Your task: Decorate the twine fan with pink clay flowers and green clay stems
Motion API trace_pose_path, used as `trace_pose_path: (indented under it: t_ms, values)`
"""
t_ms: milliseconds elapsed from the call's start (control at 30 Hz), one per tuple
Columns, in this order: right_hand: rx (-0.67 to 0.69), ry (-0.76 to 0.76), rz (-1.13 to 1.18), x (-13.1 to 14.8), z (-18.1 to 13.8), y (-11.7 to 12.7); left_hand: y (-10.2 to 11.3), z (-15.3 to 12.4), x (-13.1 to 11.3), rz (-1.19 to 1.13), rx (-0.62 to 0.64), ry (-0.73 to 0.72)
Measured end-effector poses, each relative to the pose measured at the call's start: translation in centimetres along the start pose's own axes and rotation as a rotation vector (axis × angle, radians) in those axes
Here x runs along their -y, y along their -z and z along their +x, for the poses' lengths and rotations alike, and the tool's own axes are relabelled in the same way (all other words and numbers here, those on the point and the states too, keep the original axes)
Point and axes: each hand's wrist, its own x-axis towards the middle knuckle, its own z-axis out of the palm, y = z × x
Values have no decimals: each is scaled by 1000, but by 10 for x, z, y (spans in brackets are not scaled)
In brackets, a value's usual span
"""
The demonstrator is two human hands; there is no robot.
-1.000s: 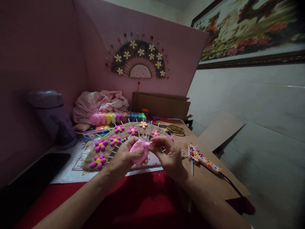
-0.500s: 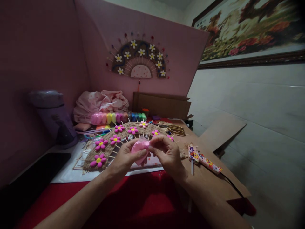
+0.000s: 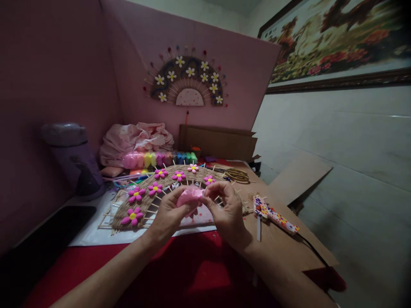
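My left hand (image 3: 167,213) is closed around a pink packet of soft clay (image 3: 189,196), its thumb lying along the near side. At the packet's right end, my right hand (image 3: 228,214) pinches the wrapper edge between thumb and fingers, the other fingers curled above. Behind and under both hands lies a half-round fan decoration (image 3: 170,170) wound with twine, with thin sticks poking out. Magenta and pink clay flowers (image 3: 133,216) with yellow centres sit on its band. Its pink dotted inner panel (image 3: 204,216) is partly covered by my hands.
Behind the fan is a row of coloured clay packets (image 3: 154,159). Scissors (image 3: 236,173) and a flower-patterned glue gun (image 3: 272,217) lie right, on cardboard (image 3: 308,252). A purple bottle (image 3: 73,162) and dark flat device (image 3: 61,226) are left. A finished fan (image 3: 190,97) hangs behind.
The packet has tipped and looks flatter between my hands. My right hand has shifted slightly, and more of the dotted panel shows below.
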Motion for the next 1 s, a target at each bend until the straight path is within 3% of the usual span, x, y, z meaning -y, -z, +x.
trace_pose_path:
  t_ms: [200,467,800,1000]
  values:
    - [47,210,3,-2,2,4,2,0,0,75,-33,-17]
    - [-8,309,-201,8,1,4,2,0,0,43,-87,-22]
    - [90,290,9,7,-4,3,2,-2,-1,-73,-103,3]
    - [200,308,16,8,-6,4,2,1,-2,-71,-97,-2]
